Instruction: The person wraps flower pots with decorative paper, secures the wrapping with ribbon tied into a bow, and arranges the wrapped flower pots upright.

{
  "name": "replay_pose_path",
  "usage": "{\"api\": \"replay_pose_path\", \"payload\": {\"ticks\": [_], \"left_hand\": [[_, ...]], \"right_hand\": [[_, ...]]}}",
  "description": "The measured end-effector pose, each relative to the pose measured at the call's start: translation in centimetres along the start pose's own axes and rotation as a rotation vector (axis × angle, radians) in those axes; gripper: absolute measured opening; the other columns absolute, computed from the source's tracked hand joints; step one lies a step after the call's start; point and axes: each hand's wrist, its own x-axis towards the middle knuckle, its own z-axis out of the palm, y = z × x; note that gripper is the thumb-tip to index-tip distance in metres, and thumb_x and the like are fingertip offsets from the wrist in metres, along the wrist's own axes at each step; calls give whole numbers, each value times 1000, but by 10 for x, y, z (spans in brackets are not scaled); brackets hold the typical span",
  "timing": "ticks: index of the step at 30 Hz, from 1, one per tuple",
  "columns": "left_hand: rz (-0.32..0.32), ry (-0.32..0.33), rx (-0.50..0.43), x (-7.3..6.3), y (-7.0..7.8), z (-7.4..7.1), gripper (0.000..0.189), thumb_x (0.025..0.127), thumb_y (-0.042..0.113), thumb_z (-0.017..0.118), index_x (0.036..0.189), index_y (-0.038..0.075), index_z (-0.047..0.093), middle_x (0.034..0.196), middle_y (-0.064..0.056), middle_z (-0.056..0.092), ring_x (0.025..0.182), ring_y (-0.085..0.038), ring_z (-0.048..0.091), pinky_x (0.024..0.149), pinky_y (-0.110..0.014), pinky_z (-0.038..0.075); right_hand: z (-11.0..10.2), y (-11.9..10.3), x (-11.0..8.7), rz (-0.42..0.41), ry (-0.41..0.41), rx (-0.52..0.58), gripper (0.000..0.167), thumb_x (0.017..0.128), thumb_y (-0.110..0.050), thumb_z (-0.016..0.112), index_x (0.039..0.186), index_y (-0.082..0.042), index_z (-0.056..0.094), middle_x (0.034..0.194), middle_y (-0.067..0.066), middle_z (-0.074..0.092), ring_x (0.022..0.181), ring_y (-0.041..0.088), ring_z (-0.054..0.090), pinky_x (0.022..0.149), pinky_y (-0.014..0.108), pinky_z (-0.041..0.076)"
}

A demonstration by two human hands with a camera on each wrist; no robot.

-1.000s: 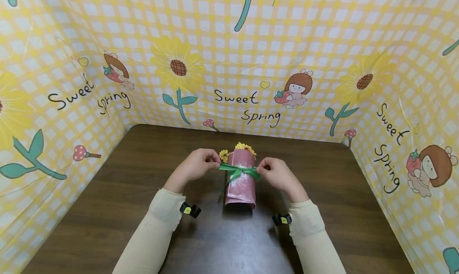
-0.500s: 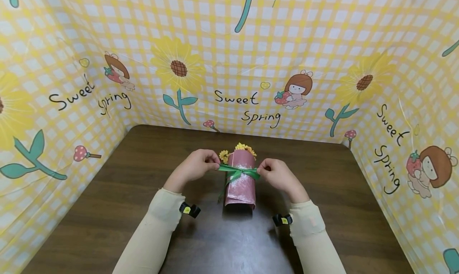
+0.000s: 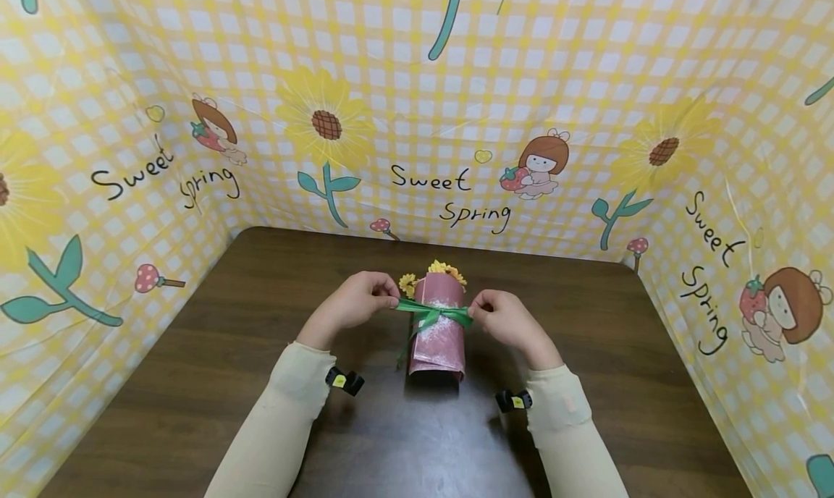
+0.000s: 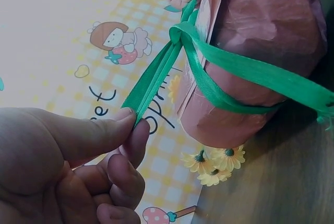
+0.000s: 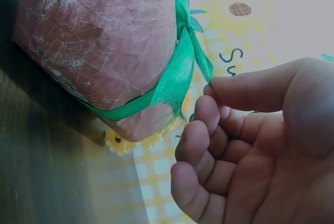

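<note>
A bouquet in creased pink wrapping paper (image 3: 438, 349) lies in the middle of the table, yellow flowers (image 3: 443, 268) showing at its far end. Round it runs a green ribbon (image 4: 250, 70), knotted on top into a bow. My left hand (image 3: 358, 299) pinches one bow loop between thumb and forefinger, drawn out to the left. On the other side my right hand (image 3: 504, 315) pinches the opposite loop by its end. A frayed ribbon tail (image 5: 175, 85) hangs near the right fingers, and another tail hangs down the bouquet's left side in the head view.
The dark wooden table (image 3: 260, 425) carries the bouquet. A yellow checked cloth (image 3: 417, 107) with printed sunflowers and lettering stands as walls behind and at both sides. A black wrist mount (image 3: 345, 381) sits at each cuff.
</note>
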Motion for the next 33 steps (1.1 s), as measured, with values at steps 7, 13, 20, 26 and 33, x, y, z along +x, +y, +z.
{"api": "replay_pose_path", "payload": {"ticks": [7,13,20,26,33], "left_hand": [[-2,0,8,2,-3,0,4,99,18,69,97,14,70,94,-15,66,79,-21,54,68,-33,44],[-13,5,13,3,-4,0,5,99,19,69,96,16,70,97,-17,67,81,-22,55,69,-35,45],[-23,9,9,4,-6,0,5,99,19,69,95,17,70,90,-8,65,81,-22,55,69,-35,45],[-12,1,8,2,-7,0,5,100,17,68,96,15,70,94,-14,66,80,-22,54,69,-34,44],[-9,5,9,2,-7,0,5,100,17,68,96,15,70,87,-5,64,80,-21,55,69,-34,45]], "right_hand": [[0,1,0,4,-7,-4,15,102,-20,62,92,-10,67,71,2,58,64,19,52,59,33,42],[-1,1,0,6,-21,-6,17,102,-19,62,95,-5,69,70,2,59,64,19,52,60,33,42],[-1,1,0,18,-33,-1,17,102,-19,62,94,-5,68,70,3,59,64,19,51,61,33,41],[-1,3,0,23,-41,12,17,101,-18,61,94,-4,69,69,2,59,65,19,51,62,33,41],[-1,4,0,28,-47,24,19,102,-17,60,92,-4,68,70,2,60,65,19,52,63,32,42]]}}
